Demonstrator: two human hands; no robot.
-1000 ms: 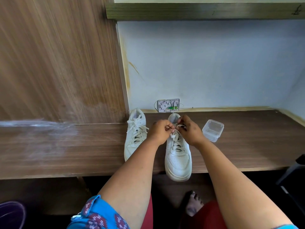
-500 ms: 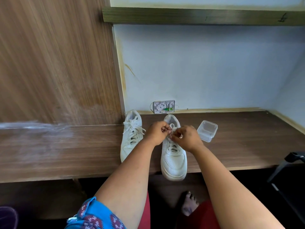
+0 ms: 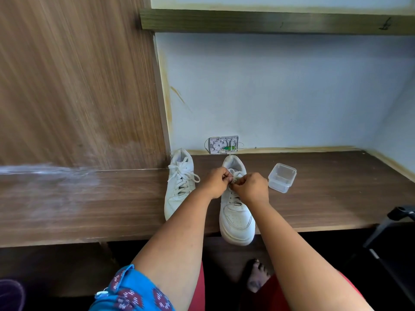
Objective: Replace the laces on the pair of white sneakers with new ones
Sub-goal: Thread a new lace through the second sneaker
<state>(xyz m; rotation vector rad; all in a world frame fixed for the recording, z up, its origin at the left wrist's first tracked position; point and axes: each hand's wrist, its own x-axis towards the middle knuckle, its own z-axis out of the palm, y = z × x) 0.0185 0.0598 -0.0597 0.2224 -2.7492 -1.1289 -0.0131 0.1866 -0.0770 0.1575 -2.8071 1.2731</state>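
Observation:
Two white sneakers stand side by side on the brown wooden desk (image 3: 336, 198), toes toward me. The left sneaker (image 3: 179, 189) has its white lace tied in a bow. The toe of the right sneaker (image 3: 237, 218) hangs over the desk's front edge. Over its upper eyelets my left hand (image 3: 214, 181) and my right hand (image 3: 252, 187) meet, and each pinches a part of its white lace (image 3: 235, 176). The fingers hide the lace ends.
A small clear plastic container (image 3: 281, 177) sits just right of the right sneaker. A white wall plate (image 3: 223, 143) with wires is on the wall behind. A wooden panel rises at left, a shelf above. A black frame (image 3: 386, 234) is at lower right.
My right hand has moved down and toward me along the right sneaker's lace, closing on my left hand. The sneakers and container stay put; the camera shifted a little.

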